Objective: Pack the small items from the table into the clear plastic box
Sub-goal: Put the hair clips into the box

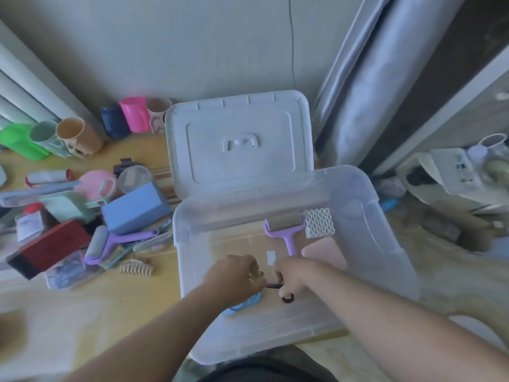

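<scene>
Hands, left [234,272] and right [289,275], pinch thin dark item [275,285] over clear box [385,244]; item blurred, unidentifiable.

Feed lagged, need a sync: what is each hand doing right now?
Left hand: fingers curled, gripping one end of a thin dark item over the clear plastic box.
Right hand: gripping its other end.

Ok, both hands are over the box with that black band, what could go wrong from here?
The black band is stretched between the left hand and right hand; it may snap loose and land outside the clear box. The left forearm could also sweep the beige hair claw off the table's near edge.
</scene>
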The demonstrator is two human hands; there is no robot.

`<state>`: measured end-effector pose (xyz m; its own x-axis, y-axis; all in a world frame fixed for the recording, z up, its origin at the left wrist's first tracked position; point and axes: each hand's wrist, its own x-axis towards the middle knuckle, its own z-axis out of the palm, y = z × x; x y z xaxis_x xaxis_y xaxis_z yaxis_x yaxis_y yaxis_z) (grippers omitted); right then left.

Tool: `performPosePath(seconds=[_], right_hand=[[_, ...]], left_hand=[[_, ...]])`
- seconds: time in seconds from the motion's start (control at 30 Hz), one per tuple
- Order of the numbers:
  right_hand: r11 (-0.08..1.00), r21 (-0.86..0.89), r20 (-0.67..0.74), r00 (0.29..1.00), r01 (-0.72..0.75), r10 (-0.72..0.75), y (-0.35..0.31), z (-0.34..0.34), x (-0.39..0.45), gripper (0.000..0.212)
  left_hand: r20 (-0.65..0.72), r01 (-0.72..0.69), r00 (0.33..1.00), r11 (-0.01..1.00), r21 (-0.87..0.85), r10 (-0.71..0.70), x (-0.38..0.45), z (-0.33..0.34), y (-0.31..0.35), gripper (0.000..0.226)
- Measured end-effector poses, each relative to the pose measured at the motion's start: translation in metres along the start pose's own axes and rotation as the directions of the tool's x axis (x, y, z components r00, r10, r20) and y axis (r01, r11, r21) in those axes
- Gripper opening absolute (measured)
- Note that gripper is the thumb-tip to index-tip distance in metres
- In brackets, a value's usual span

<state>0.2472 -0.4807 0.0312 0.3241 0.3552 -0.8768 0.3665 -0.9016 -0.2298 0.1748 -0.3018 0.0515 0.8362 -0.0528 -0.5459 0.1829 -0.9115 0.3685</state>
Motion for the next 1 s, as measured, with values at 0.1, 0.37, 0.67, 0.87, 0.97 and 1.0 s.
performPosePath(seconds=[0.1, 0.37, 0.67, 0.87, 0.97, 1.0], right_hand=[[0.993, -0.114, -0.007, 0.999, 0.030, -0.031, -0.001, 0.005, 0.013, 0.032], [0.979, 0.165, -0.125, 0.987, 0.122, -0.102, 0.029, 0.000, 0.004, 0.029], [0.922, 0.362, -0.192, 0.979, 0.137, -0.070, 0.058, -0.004, -0.022, 0.045], [0.917, 0.360, -0.189, 0.976, 0.173, -0.110, 0.055, -0.005, -0.030, 0.042], [0.929, 0.309, -0.172, 0.973, 0.204, -0.156, 0.061, -0.006, -0.036, 0.057], [0.928, 0.317, -0.149, 0.977, 0.196, -0.155, 0.064, -0.006, -0.038, 0.060]], left_hand=[[0.066, 0.021, 0.998, 0.999, 0.040, -0.023, 0.007, 0.019, -0.004, 0.040], [0.141, 0.017, 0.990, 1.000, -0.001, -0.017, 0.024, 0.036, 0.003, 0.039], [0.245, -0.040, 0.968, 0.995, -0.086, 0.060, 0.046, 0.034, 0.032, 0.031], [0.167, 0.022, 0.985, 0.941, -0.338, 0.037, 0.039, 0.050, 0.041, 0.038], [0.126, -0.013, 0.990, 0.943, -0.333, 0.058, 0.039, 0.054, 0.047, 0.047], [0.129, -0.019, 0.989, 0.937, -0.349, 0.068, 0.039, 0.055, 0.050, 0.053]])
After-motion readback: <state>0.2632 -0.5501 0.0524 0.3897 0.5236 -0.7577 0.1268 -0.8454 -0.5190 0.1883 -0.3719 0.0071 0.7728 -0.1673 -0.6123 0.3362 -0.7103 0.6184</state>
